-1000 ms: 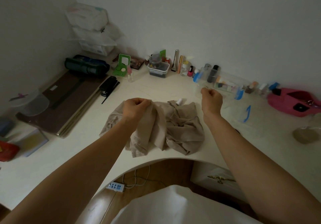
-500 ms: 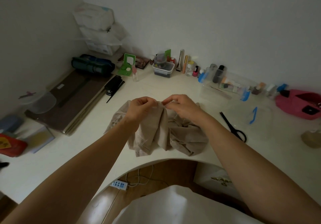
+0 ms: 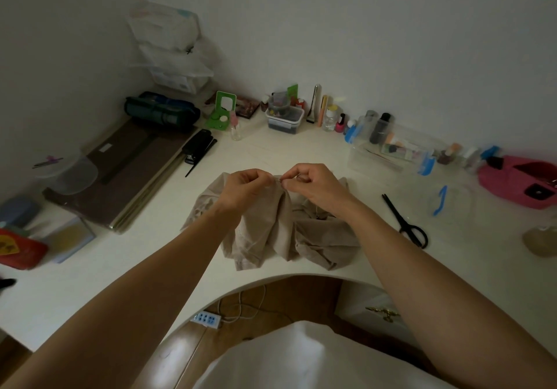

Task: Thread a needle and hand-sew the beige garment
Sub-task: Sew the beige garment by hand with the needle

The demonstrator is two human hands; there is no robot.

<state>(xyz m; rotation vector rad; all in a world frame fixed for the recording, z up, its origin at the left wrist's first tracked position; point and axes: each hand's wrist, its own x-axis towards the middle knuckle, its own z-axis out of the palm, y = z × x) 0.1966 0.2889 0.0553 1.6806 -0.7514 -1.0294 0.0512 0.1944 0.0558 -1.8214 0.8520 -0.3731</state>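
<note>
The clear plastic box [image 3: 360,157] held small bottles. The crumpled beige garment [image 3: 266,231] lay on the white table [image 3: 144,256] — the left hand [image 3: 244,190] and the right hand [image 3: 317,186] each pinched its raised fold.

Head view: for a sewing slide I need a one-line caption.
Left hand and right hand pinch a raised fold of the garment on the desk; scissors lie to its right.

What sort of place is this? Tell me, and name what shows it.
Probably a home desk in a room corner: nail polish by the wall, scissors and a stapler on the white top.
</note>
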